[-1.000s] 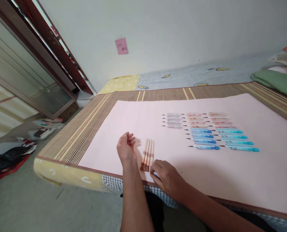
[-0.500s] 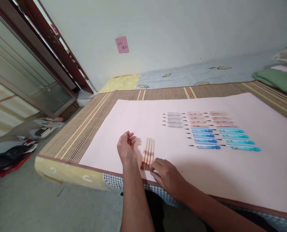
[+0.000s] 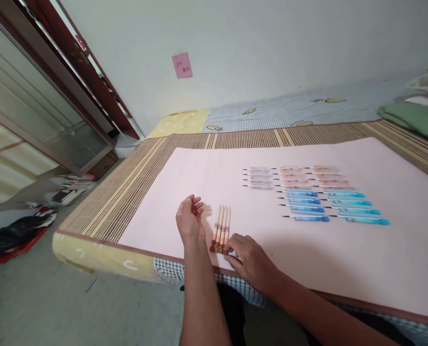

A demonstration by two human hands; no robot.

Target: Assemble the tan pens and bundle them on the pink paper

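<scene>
Several orange-and-brown pens [image 3: 221, 229] lie side by side on a large pink sheet [image 3: 343, 259], tips pointing away from me. My left hand [image 3: 189, 218] rests on its edge just left of them, fingers loosely curled, holding nothing. My right hand [image 3: 249, 257] lies at the pens' near ends, its fingertips touching the rightmost pen's brown end. Farther right, rows of pale pink pens [image 3: 293, 176] and blue pens [image 3: 329, 206] are laid out in neat lines.
The pink sheet covers a striped bamboo mat [image 3: 127, 187] on a bed. Folded green cloth [image 3: 411, 120] lies at the far right. A pink note [image 3: 182, 65] is stuck on the wall. Books and bags [image 3: 37, 211] sit on the floor at left, by a sliding door.
My right hand has slid slightly up against the near ends of the orange pens. The left hand and the pens stay where they were.
</scene>
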